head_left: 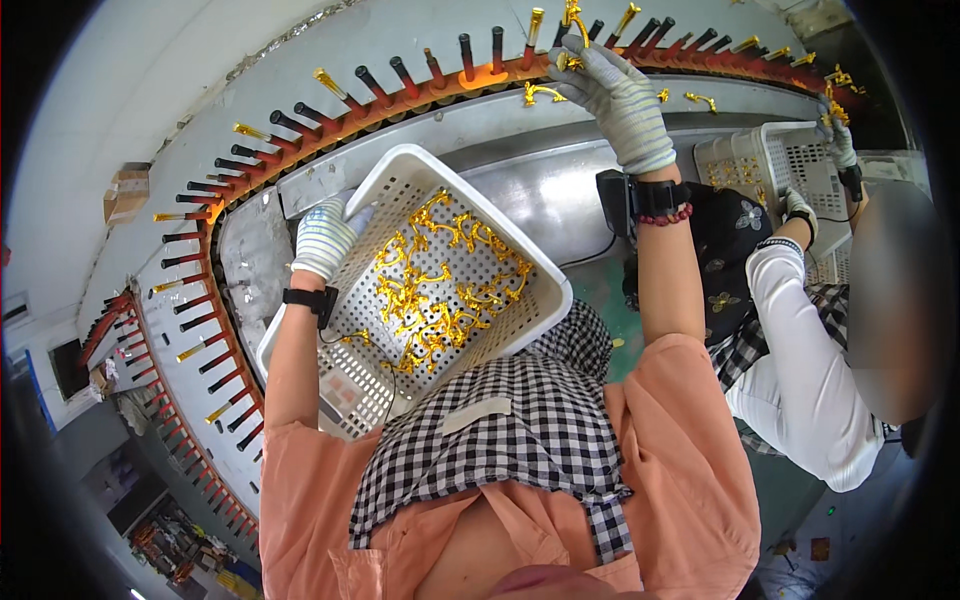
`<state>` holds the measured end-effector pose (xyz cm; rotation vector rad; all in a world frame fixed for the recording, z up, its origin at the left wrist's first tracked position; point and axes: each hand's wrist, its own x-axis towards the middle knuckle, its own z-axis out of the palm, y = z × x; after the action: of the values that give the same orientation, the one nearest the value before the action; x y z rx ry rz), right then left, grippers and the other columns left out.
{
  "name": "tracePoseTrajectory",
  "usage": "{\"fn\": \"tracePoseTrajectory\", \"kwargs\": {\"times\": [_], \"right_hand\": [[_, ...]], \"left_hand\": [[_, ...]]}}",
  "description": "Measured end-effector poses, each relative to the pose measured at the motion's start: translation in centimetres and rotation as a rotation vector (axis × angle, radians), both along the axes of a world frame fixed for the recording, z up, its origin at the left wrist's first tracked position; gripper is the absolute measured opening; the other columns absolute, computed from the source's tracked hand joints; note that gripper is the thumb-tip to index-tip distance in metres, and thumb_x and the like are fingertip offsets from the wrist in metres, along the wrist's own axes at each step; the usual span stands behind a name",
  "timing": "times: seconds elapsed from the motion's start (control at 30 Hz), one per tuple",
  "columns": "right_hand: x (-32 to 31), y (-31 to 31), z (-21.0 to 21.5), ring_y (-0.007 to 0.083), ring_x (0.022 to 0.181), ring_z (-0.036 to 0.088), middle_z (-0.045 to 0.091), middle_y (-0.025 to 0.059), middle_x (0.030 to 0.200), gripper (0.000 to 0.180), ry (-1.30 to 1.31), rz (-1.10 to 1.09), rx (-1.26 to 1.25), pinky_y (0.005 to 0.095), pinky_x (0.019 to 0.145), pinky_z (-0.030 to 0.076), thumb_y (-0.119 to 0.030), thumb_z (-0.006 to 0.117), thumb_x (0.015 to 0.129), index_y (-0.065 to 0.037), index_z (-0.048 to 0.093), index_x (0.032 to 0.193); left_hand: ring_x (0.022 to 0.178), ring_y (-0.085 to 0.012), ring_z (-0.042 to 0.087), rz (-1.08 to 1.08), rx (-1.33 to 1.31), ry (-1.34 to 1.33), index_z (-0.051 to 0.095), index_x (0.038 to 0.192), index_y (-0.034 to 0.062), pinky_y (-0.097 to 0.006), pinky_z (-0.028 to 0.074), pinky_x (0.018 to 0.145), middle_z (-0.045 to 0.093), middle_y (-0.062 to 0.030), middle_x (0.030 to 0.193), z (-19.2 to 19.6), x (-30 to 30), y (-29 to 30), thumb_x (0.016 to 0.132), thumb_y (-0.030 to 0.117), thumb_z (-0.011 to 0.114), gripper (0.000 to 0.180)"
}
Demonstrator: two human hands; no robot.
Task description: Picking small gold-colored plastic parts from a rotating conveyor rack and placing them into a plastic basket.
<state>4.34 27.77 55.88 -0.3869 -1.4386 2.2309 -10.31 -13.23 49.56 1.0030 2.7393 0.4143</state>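
My left hand (328, 238), in a striped white knit glove, grips the upper left rim of a white perforated plastic basket (405, 160). Inside the basket lie many small curved, ornate gold-coloured metal pieces (430, 275), shaped like furniture handles. My raised right hand (625, 115), gloved alike, is at the conveyor at the top. Its fingers are closed on a gold-coloured ornate piece (570, 62). Another gold piece (577, 14) shows just above those fingertips; whether it sits on a peg or in the hand, I cannot tell.
A curved conveyor (345, 120) with upright black and gold-tipped pegs (370, 80) runs around the bench. Loose gold pieces (540, 93) lie on its ledge. At right, a co-worker in white sleeves (800, 330) works beside another white basket (775, 160). A second peg line (165, 410) stands at left.
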Motion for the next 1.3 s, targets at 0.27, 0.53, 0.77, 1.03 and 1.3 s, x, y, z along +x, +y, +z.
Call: {"fn": "tracePoseTrajectory", "kwargs": {"times": [0.27, 0.53, 0.77, 1.03, 1.3], "right_hand": [[3.3, -2.0, 0.5, 0.0239, 0.102, 0.071, 0.072, 0.0120, 0.114, 0.043, 0.180, 0.282, -0.279, 0.0359, 0.092, 0.057, -0.026, 0.065, 0.102, -0.001, 0.062, 0.137], [6.9, -6.2, 1.1, 0.0128, 0.072, 0.053, 0.057, -0.0028, 0.088, 0.062, 0.367, 0.288, -0.864, 0.0306, 0.078, 0.045, -0.012, 0.065, 0.097, 0.004, 0.041, 0.152], [9.5, -6.9, -0.2, 0.0009, 0.050, 0.040, 0.044, -0.0137, 0.060, 0.064, 0.759, 0.605, -0.974, 0.0212, 0.055, 0.036, -0.018, 0.068, 0.093, 0.003, 0.045, 0.150], [12.7, -9.3, 1.2, 0.0009, 0.051, 0.045, 0.049, -0.0130, 0.063, 0.056, 0.807, 0.657, -0.898, 0.0217, 0.054, 0.038, -0.020, 0.062, 0.099, 0.002, 0.047, 0.148], [15.4, -13.6, 2.4, 0.0044, 0.049, 0.053, 0.059, -0.0057, 0.069, 0.046, 0.741, 0.364, -1.182, 0.0229, 0.050, 0.043, -0.023, 0.031, 0.114, 0.007, 0.052, 0.142]], "left_hand": [[0.092, -0.0412, 0.072, 0.057, -0.183, 0.011, 0.072, 0.121, 0.0049, -0.047, 0.057, 0.084, 0.074, -0.0256, 0.097, 0.4, 0.0, 0.7, 0.092, 0.047, 0.069, 0.051], [0.088, -0.0430, 0.071, 0.055, -0.105, 0.072, 0.073, 0.107, 0.0009, -0.048, 0.056, 0.081, 0.072, -0.0281, 0.090, -2.3, -0.7, -1.3, 0.090, 0.055, 0.069, 0.056], [0.091, -0.0426, 0.072, 0.058, -0.132, 0.088, 0.072, 0.111, 0.0000, -0.049, 0.056, 0.083, 0.073, -0.0281, 0.093, -1.4, 0.1, -0.8, 0.090, 0.055, 0.069, 0.059], [0.097, -0.0451, 0.070, 0.053, -0.171, 0.078, 0.071, 0.115, -0.0015, -0.049, 0.055, 0.088, 0.072, -0.0305, 0.099, -1.4, 0.2, -1.0, 0.091, 0.059, 0.066, 0.065], [0.100, -0.0452, 0.069, 0.011, -0.138, 0.096, 0.071, 0.114, 0.0000, -0.050, 0.054, 0.090, 0.071, -0.0301, 0.104, -1.6, 0.7, -1.6, 0.092, 0.058, 0.065, 0.063]]}}
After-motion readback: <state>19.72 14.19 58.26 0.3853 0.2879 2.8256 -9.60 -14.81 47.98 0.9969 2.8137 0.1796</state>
